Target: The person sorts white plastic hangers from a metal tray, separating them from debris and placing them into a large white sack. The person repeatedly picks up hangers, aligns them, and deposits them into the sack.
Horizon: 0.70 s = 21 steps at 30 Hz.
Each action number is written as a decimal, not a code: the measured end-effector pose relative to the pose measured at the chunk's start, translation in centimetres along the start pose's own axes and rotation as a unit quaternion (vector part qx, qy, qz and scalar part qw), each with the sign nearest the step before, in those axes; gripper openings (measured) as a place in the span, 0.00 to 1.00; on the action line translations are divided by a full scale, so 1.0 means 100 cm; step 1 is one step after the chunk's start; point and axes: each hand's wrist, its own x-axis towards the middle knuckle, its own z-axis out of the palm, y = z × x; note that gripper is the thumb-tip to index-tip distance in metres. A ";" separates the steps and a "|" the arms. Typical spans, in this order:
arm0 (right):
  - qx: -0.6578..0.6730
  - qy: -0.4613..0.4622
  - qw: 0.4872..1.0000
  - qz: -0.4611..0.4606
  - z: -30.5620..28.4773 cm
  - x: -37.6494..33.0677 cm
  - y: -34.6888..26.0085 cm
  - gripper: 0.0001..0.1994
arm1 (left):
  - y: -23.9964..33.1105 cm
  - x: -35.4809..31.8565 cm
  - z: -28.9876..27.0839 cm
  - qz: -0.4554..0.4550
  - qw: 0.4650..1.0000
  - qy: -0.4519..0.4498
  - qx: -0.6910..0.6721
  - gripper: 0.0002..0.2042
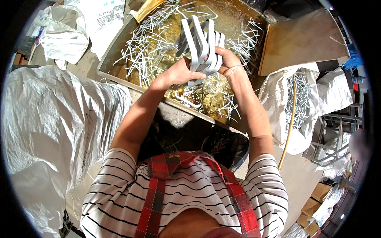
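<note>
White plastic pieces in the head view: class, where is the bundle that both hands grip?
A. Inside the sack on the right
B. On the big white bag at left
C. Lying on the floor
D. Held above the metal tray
D: the left hand and right hand clasp the bundle of white plastic pieces over the metal tray of loose pieces.

Small workshop, factory-floor kind of spot. Big shallow metal tray (115, 51) holding yellowish liquid, loads of grey metal hook pieces (151, 43) soaking in it. White woven sacks (51, 119) piled all around, one open sack (317, 99) full of same metal pieces. Cardboard boxes (313, 210) stacked in corner, metal frame (329, 146) beside them, bare concrete floor (297, 174). Definitely production work, not someone's home.
</note>
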 end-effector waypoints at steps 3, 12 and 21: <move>-0.004 0.040 0.999 -0.008 0.005 -0.007 0.002 0.13 | -0.001 -0.004 0.002 0.012 0.996 0.023 -0.080 0.23; -0.094 0.039 0.988 -0.113 -0.016 -0.061 -0.005 0.12 | 0.001 0.008 -0.032 -0.162 0.881 0.351 -0.273 0.13; -0.605 -0.195 0.765 -0.103 0.018 -0.088 0.037 0.14 | -0.001 0.003 -0.024 -0.049 0.767 0.115 -0.629 0.27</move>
